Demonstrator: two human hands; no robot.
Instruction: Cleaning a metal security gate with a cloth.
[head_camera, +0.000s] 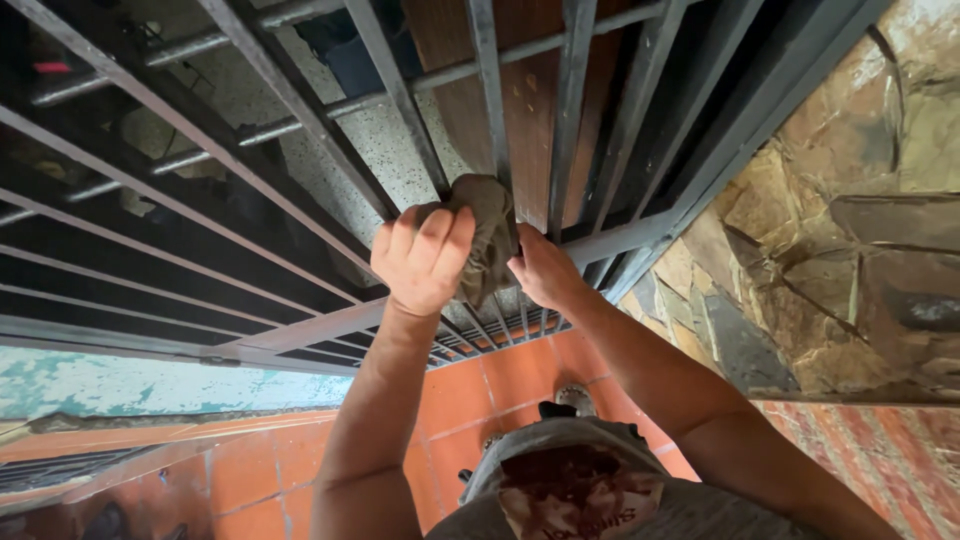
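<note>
Metal gate (300, 190) of dark grey bars fills the upper left and centre of the frame, its bars fanning outward from the middle, with thinner round cross rods near the top. Rough stone wall (850, 250) takes the right side, irregular brown and grey blocks, meeting the gate frame along a diagonal edge. Orange tiled floor (500, 390) runs across the lower middle; a pale, flaking painted strip (150, 385) lies at lower left below the gate's bottom rail. Behind the bars, speckled terrazzo floor and a brown wooden panel (525, 100) at top centre. Both forearms rise from the bottom edge to frame centre. Left hand (422, 262) is fisted, fingers curled tight, gripping the lower left part of a crumpled grey-brown cloth (487, 232). Right hand (545, 270), just beside it, closes on the cloth's right edge against a vertical bar. The cloth sits bunched against the bars at centre frame, between the two hands.
</note>
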